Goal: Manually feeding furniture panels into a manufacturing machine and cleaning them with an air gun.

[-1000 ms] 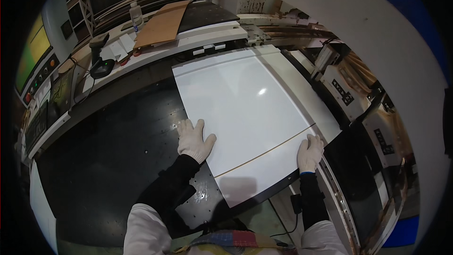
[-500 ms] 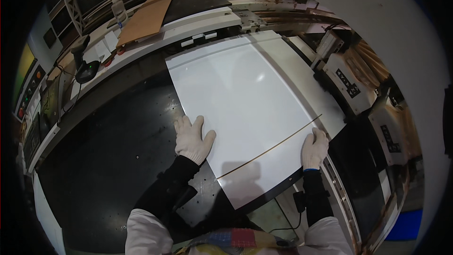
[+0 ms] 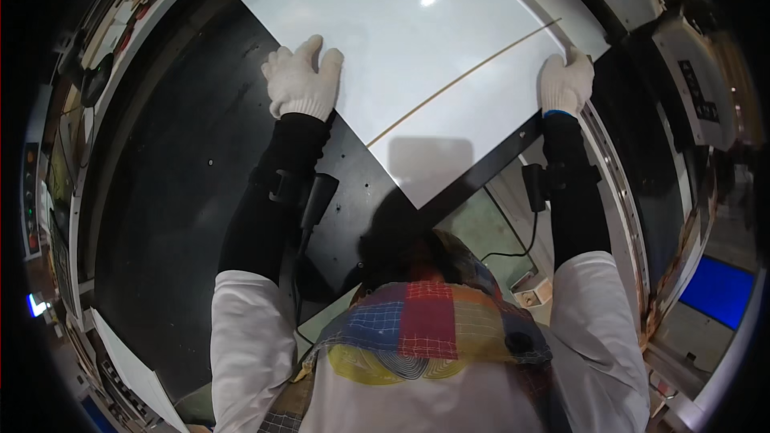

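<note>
A large glossy white panel (image 3: 385,40) lies on a black work table (image 3: 176,136). A thin brown line (image 3: 465,77) crosses it slantwise, with a smaller white part (image 3: 429,180) on the near side. My left hand (image 3: 305,80), in a white knit glove, rests at the panel's left edge with its fingers spread. At the right edge is my right hand (image 3: 567,82), gloved too, its thumb apart from bent fingers, some of them partly hidden. Both arms reach forward, and neither hand lifts the panel.
Along the right runs a metal rail (image 3: 613,168), with white machine housings (image 3: 690,84) beyond it. A dark handheld scanner (image 3: 96,80) stands at the far left. Cables hang from devices strapped to my forearms. A blue panel (image 3: 718,293) shows at lower right.
The view has tilted down toward my body, so panel and hands appear higher in it. Both hands remain at the panel's side edges. My left hand sits slightly farther from the brown line's end.
</note>
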`<state>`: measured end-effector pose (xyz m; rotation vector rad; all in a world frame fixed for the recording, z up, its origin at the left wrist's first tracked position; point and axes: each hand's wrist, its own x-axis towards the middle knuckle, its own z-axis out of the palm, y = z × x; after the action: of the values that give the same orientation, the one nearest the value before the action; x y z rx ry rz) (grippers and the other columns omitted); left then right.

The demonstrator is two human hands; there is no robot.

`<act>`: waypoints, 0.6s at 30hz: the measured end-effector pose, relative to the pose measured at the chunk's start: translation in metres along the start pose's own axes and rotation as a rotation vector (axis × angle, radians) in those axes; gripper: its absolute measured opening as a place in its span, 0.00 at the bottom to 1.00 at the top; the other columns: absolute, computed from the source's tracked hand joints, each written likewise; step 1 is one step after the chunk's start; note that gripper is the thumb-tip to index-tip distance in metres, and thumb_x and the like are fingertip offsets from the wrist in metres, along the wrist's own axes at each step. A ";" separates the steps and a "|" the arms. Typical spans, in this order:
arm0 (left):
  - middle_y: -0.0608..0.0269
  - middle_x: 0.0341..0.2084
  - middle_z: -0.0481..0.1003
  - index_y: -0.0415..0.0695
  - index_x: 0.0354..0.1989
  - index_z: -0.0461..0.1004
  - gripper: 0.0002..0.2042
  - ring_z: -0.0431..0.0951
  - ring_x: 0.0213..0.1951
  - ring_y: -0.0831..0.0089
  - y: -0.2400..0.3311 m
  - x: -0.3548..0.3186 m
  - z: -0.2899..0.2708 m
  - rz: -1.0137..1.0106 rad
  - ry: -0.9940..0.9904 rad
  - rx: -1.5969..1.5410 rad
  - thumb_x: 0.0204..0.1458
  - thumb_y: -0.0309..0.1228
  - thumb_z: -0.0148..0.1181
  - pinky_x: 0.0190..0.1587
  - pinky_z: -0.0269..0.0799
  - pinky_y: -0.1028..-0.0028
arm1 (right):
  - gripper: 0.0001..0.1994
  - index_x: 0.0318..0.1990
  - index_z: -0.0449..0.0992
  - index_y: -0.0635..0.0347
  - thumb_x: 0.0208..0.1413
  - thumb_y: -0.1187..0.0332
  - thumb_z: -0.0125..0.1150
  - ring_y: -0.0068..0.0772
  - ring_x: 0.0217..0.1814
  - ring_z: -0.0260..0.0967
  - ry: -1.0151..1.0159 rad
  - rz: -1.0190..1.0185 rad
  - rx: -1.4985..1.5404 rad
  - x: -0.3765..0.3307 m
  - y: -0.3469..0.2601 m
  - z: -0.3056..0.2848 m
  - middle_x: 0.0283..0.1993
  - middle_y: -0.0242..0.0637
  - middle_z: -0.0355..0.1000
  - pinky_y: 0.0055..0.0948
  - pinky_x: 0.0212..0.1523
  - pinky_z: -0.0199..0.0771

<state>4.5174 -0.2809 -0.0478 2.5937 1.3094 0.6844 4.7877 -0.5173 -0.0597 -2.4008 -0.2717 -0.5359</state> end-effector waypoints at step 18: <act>0.40 0.42 0.69 0.40 0.41 0.78 0.18 0.66 0.47 0.46 0.000 -0.002 -0.006 0.041 0.130 -0.173 0.44 0.38 0.60 0.56 0.59 0.55 | 0.12 0.41 0.76 0.66 0.50 0.73 0.52 0.49 0.51 0.69 0.044 0.031 0.236 -0.011 -0.005 -0.008 0.47 0.50 0.73 0.37 0.54 0.68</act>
<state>4.5137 -0.2829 -0.0435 2.4796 1.1766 0.9438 4.7737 -0.5188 -0.0561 -2.1592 -0.2628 -0.5120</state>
